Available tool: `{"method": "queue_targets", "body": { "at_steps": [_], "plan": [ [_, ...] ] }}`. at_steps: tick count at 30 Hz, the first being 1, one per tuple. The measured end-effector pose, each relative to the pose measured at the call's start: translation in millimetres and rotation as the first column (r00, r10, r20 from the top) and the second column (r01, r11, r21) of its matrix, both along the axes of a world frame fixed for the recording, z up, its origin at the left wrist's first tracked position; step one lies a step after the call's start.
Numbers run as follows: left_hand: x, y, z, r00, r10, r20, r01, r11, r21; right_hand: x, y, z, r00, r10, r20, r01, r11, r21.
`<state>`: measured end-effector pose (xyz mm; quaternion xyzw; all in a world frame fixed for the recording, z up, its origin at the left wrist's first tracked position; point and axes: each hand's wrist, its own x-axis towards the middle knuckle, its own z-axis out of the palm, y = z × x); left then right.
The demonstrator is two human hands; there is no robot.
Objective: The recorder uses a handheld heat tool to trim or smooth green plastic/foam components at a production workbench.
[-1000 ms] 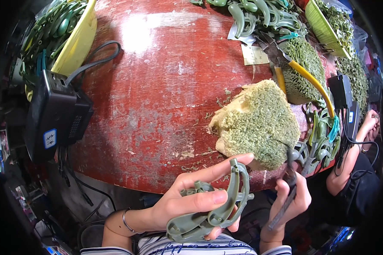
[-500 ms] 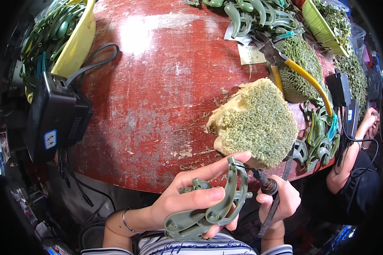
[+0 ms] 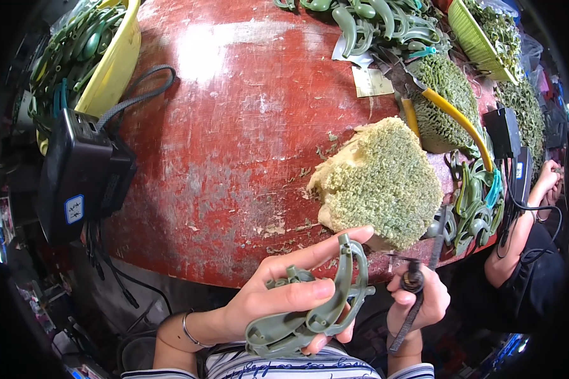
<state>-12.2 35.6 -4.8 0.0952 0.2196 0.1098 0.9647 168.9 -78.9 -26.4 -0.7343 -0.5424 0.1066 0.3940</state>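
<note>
My left hand is closed round several curved green plastic pieces, hollow with small pegs, held just off the table's near edge. Its index finger stretches along the top piece towards a rough foam-like block, cream-sided with a crumbly green top. My right hand is closed on a thin dark flat file and a black-handled tool with a thin dark tip. The file slants upward past the block's lower right corner. The tool's tip is apart from the green pieces and slightly blurred.
On the red worn table lie yellow-handled pliers, a second green block, and piles of green pieces. A yellow basket and black box with cables stand left. Another person's arm is at right.
The right hand has turned and shifted slightly right, drawing the tool's tip away from the top green piece. The file now stands higher. The left hand has barely moved.
</note>
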Motion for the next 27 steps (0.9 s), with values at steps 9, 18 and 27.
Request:
{"method": "queue_targets", "body": {
  "at_steps": [9,18,27],
  "plan": [
    [0.9,-0.8,0.9,1.0,0.023,0.009,-0.024,1.0,0.008,6.4,6.5,16.3,0.976,-0.106,0.191,0.143,0.971,-0.193],
    [2.6,-2.3,1.5,1.0,0.03,0.0,-0.03,0.999,0.042,9.6,0.9,9.7,0.983,-0.121,0.137,0.139,0.981,-0.132],
    [3.6,-3.2,-0.1,0.999,0.038,0.02,-0.039,0.998,0.053,11.5,-2.1,4.8,0.984,-0.176,0.026,0.178,0.977,-0.118]
  ]
}}
